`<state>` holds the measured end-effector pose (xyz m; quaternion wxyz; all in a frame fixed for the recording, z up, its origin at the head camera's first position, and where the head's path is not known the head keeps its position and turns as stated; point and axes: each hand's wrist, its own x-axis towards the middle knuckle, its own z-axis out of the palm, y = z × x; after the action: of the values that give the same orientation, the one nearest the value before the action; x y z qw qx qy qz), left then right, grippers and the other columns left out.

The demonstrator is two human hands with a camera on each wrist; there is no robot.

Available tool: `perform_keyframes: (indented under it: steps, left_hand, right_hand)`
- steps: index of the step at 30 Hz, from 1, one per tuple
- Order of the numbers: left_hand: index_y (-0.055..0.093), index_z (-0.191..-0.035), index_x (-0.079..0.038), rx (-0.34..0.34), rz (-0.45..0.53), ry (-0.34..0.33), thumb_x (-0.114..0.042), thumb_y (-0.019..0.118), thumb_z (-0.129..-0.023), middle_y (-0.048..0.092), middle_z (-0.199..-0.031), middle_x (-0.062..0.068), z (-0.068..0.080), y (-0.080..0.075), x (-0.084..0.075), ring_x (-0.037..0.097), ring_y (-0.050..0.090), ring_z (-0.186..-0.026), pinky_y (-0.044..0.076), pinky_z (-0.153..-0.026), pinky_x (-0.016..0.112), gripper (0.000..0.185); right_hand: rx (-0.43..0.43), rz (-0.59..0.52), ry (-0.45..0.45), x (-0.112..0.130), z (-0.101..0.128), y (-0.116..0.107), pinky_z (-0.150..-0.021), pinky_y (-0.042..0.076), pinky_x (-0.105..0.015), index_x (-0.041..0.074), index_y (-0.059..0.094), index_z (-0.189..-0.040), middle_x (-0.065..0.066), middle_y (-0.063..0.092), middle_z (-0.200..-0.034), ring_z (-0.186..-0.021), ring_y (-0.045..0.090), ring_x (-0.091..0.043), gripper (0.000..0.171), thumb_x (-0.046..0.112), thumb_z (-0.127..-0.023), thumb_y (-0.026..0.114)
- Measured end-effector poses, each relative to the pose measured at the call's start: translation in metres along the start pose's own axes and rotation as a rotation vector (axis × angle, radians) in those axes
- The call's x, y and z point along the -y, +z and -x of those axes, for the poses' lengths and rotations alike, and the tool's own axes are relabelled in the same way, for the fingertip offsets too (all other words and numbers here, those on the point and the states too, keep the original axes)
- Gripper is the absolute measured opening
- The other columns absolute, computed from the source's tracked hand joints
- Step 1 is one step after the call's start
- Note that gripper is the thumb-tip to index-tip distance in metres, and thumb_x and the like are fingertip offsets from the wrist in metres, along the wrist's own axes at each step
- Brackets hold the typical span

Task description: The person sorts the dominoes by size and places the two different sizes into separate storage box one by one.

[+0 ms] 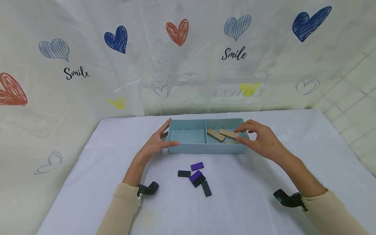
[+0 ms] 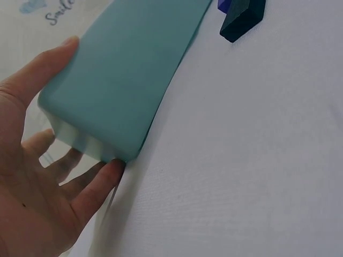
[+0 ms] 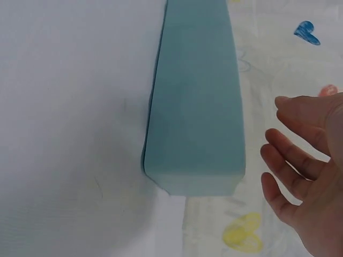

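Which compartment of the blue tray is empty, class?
The left compartment of the blue tray is empty: its floor shows bare, while the wooden blocks lie in the right one.

Two bare hands — the left hand (image 1: 155,143) and the right hand (image 1: 259,140) — emerge from long beige sleeves (image 1: 123,209), each wrist carrying a small black camera mount (image 1: 148,189) — the right one (image 1: 286,199) tinged teal.
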<state>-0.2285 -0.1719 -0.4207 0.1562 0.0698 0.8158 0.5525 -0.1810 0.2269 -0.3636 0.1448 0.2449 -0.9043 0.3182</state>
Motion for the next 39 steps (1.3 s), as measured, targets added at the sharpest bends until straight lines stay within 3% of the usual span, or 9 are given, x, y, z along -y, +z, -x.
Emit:
perform_keyframes:
  steps: [5,10,16,21,28,34,39]
  left_hand:
    - [0.020,-0.157,-0.062,0.001,0.001,0.004,-0.042,0.087,-0.083,0.014,-0.175,-0.014,-0.002,0.000,0.002,0.028,0.027,-0.161,0.023,-0.122,0.073,0.102]
    - [0.020,-0.160,-0.058,0.000,0.005,0.006,-0.042,0.087,-0.083,0.014,-0.175,-0.014,-0.001,-0.001,0.001,0.028,0.027,-0.161,0.022,-0.123,0.073,0.103]
    - [0.019,-0.160,-0.057,0.005,-0.002,0.008,-0.041,0.086,-0.084,0.015,-0.176,-0.012,0.000,0.000,0.000,0.029,0.027,-0.161,0.022,-0.122,0.074,0.103]
    - [0.018,-0.162,-0.054,0.006,-0.009,0.011,-0.040,0.085,-0.085,0.013,-0.176,-0.011,-0.001,0.000,0.000,0.031,0.026,-0.161,0.022,-0.122,0.075,0.102]
    - [0.019,-0.161,-0.056,0.005,-0.008,0.009,-0.039,0.085,-0.085,0.014,-0.176,-0.011,-0.002,0.000,0.001,0.030,0.027,-0.161,0.023,-0.122,0.074,0.102]
    - [0.019,-0.162,-0.053,0.004,-0.007,0.020,-0.040,0.086,-0.084,0.015,-0.176,-0.010,-0.002,0.001,0.000,0.031,0.029,-0.160,0.025,-0.121,0.074,0.104]
    - [0.018,-0.162,-0.055,-0.004,-0.010,0.019,-0.041,0.086,-0.083,0.015,-0.176,-0.009,-0.001,0.001,0.000,0.032,0.028,-0.160,0.025,-0.121,0.074,0.105]
  right_hand:
    - [-0.003,-0.036,0.009,0.008,0.000,0.001,-0.086,0.048,-0.016,0.020,0.078,-0.109,0.004,0.069,-0.102,-0.099,0.064,-0.013,0.025,0.009,-0.088,0.084]
    - [0.002,-0.061,0.034,0.014,0.001,0.005,-0.086,0.048,-0.016,0.021,0.078,-0.109,0.005,0.070,-0.105,-0.099,0.059,-0.004,0.022,0.010,-0.090,0.082]
    - [-0.021,-0.098,-0.004,0.016,0.002,0.012,-0.085,0.047,-0.011,0.021,0.077,-0.105,-0.001,0.072,-0.105,-0.098,0.058,-0.002,0.025,0.003,-0.088,0.081]
    - [-0.022,-0.145,-0.021,0.019,0.005,0.018,-0.086,0.047,-0.012,0.023,0.077,-0.103,0.003,0.072,-0.104,-0.098,0.059,0.000,0.027,0.001,-0.087,0.082]
    - [-0.002,-0.160,-0.005,0.025,0.009,0.023,-0.086,0.049,-0.016,0.023,0.077,-0.103,0.009,0.070,-0.107,-0.100,0.063,-0.012,0.026,0.002,-0.087,0.081]
    - [0.005,-0.166,-0.009,0.031,0.013,0.026,-0.085,0.050,-0.016,0.019,0.078,-0.103,0.008,0.070,-0.106,-0.102,0.062,-0.006,0.024,0.001,-0.087,0.082]
    - [0.003,-0.194,-0.041,0.032,0.015,0.029,-0.085,0.051,-0.018,0.023,0.077,-0.102,0.009,0.072,-0.105,-0.102,0.062,-0.006,0.028,0.001,-0.087,0.081]
